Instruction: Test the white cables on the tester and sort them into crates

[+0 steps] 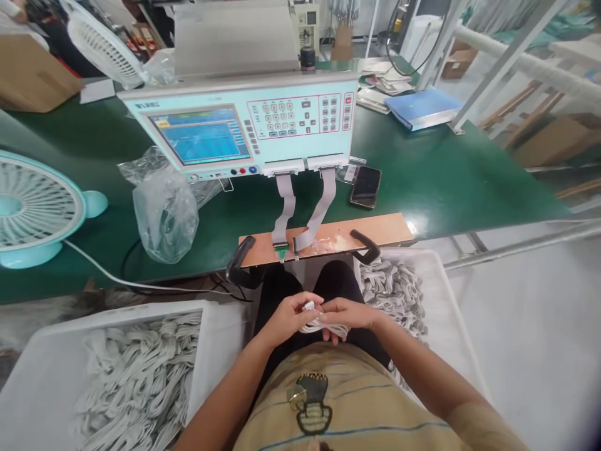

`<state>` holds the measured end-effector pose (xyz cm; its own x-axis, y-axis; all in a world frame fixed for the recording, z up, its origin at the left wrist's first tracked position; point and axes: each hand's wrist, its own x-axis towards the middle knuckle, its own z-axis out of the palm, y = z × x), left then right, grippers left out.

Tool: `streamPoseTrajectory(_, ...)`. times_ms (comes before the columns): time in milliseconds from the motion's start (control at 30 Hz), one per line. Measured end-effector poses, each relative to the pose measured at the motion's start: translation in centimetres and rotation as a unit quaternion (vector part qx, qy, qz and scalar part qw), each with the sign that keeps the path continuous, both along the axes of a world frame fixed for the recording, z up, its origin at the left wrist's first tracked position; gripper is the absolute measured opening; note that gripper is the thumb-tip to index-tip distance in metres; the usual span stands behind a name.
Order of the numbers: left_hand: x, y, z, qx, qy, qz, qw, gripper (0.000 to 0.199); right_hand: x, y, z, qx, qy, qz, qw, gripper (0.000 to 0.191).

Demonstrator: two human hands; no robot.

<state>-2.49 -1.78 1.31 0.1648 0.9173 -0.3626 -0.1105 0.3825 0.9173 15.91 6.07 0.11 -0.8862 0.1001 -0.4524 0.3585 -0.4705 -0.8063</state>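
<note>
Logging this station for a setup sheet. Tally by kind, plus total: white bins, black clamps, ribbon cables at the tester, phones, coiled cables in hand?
White bins: 2
Black clamps: 2
Ribbon cables: 2
Phone: 1
Coiled cable, in left hand and right hand: 1
Total: 8

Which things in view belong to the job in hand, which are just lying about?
Likely the job:
- cable bundle, in left hand and right hand
- left bin, right bin, both holding cables
- bench instrument, ribbon cables, brown board

Likely lying about:
- phone
- blue folder
- plastic bag
</note>
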Motion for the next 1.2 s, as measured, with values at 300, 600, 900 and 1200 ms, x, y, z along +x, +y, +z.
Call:
streamPoseTrajectory(300, -0.1, -0.2, -0.8, -0.054, -0.05, 0.147, 0.986, 0.025, -2.4, -1.3, -0.1, 0.494, 0.019, -0.107, 0.863, 0.014)
streamPoseTrajectory(600, 1.5, -0.4, -2.6, 0.024, 0.078, 0.288, 0.954, 0.023, -4.1, -1.1, 1.3, 0.684, 0.083, 0.011, 0.725, 0.016)
streamPoseTrajectory(900, 1.0, 0.9, -2.2, 0.084, 0.118, 0.316, 0.938, 0.016, -6.6, 1.0, -0.4, 0.412, 0.043, -0.293, 0.862, 0.021)
streamPoseTrajectory(1200, -1.8, 1.6, -2.2, 0.022, -0.144, 0.327, 0.934, 0.03, -9.3, 1.7, -1.6, 0.271, 0.024, -0.393, 0.878, 0.021)
